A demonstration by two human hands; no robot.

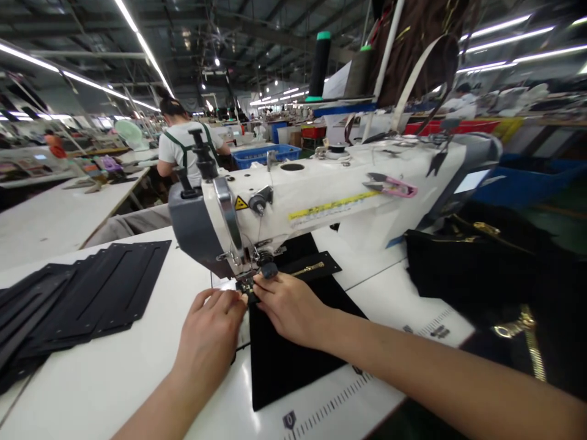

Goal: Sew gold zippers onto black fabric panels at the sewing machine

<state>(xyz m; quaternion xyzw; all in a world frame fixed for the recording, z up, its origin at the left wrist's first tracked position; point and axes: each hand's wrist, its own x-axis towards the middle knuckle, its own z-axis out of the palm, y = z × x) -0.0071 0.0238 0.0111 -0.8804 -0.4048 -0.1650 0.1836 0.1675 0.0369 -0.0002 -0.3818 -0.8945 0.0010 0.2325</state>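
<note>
A black fabric piece point(293, 348) lies under the presser foot of a white sewing machine point(330, 189), with a gold zipper point(308, 269) along a strip at its far side. My left hand point(211, 324) is closed, its fingertips gripping the work's left edge close to the needle. From the right, my right hand point(291, 305) bends its fingers onto the same fabric beside the foot and holds it. The fingers and machine parts partly cover the stitching spot.
Overlapping black panels point(123, 287) with slots lie on the left of the white table. More black fabric with gold zippers point(527, 330) hangs at the right. Thread snips point(392, 184) rest on the machine; thread cones point(318, 67) stand above. A co-worker point(181, 140) sits ahead.
</note>
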